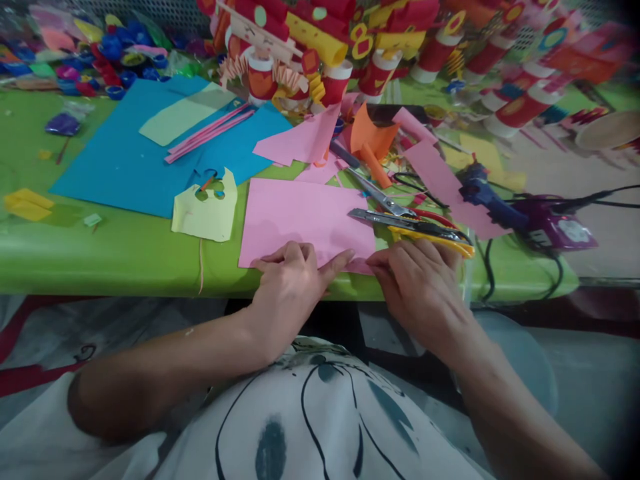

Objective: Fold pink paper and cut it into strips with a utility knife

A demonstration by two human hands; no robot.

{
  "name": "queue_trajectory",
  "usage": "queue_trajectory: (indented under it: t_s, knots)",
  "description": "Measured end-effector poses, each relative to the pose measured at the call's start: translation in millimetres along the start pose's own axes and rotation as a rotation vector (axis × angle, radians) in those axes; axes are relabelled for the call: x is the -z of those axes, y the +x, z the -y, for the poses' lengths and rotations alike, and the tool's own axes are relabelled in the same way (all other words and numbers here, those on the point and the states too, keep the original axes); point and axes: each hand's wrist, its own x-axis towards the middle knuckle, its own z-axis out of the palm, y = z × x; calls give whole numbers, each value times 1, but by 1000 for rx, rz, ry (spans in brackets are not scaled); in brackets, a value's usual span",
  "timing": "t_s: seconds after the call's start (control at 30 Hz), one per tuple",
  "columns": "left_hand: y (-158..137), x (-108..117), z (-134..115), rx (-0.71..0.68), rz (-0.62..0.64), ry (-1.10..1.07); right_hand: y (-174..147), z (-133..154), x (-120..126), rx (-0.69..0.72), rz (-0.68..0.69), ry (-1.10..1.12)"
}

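Observation:
A rectangular sheet of pink paper (305,207) lies at the table's front edge. My left hand (290,287) presses on its near edge, fingers curled and thumb stretched along the edge to the right. My right hand (425,290) pinches the sheet's near right corner between thumb and fingers. Just beyond my right hand, a utility knife (395,222) rests with yellow-handled scissors (383,193), partly over the paper's right side. What lies under my right palm is hidden. Left of the sheet is a torn pale yellow paper piece (215,217) with holes.
Blue paper (120,160) holds pink strips (210,133). Pink scraps (305,137) and an orange piece (373,140) lie behind the sheet. A glue gun (487,193) with cables stands right. Red and yellow paper models (263,77) and colourful clutter (115,50) line the back.

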Motion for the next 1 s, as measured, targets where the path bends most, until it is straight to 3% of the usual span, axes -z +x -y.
queue_trajectory:
  t_s: [0.23, 0.33, 0.43, 0.6, 0.8, 1.0]
  knots:
    - [-1, -3, -2, 22, -58, -73, -1, 0, -1, -110, 81, 28]
    - [-1, -3, -2, 35, -54, -103, -5, 2, 1, -112, 41, -35]
    - [-1, -3, -2, 34, -54, -108, -12, 8, 4, -51, -31, -129]
    - [-5, -3, 0, -10, -32, -20, -30, 24, 9, 78, 40, -192]
    - [-18, -13, -3, -15, -108, 93, -51, 41, -2, -23, -61, -316]
    - [-11, 0, -10, 75, -74, 18, -55, 45, -9, -78, -48, -296]
